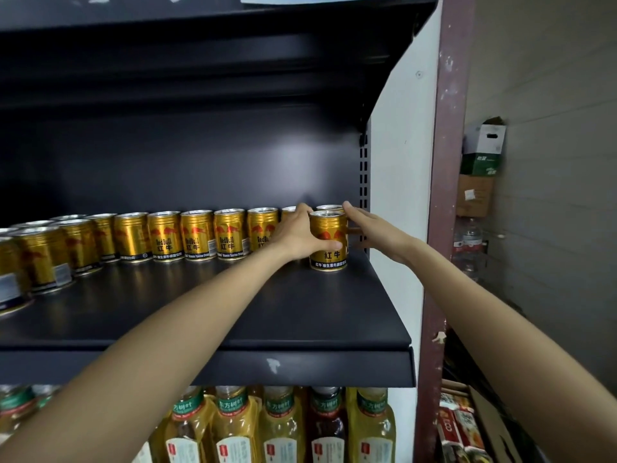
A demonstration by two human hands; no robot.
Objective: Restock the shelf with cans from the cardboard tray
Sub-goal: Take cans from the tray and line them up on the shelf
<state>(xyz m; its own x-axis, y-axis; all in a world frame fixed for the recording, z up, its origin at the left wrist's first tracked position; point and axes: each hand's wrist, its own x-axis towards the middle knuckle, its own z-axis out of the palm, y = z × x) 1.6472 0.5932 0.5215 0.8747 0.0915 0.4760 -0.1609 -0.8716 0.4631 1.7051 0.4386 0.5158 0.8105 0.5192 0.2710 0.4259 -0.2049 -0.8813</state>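
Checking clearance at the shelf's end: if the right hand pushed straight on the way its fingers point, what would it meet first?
Probably the rear can behind the front can; right hand points there, though depth is unclear.

On the dark shelf stand about fourteen golden cans that can be counted, though the left ones blur together. Two hands reach in. On the level below are at least seven tea bottles, partly hidden

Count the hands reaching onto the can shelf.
2: the left hand grips the front can at the row's right end; the right hand, fingers straight, is beside that can.
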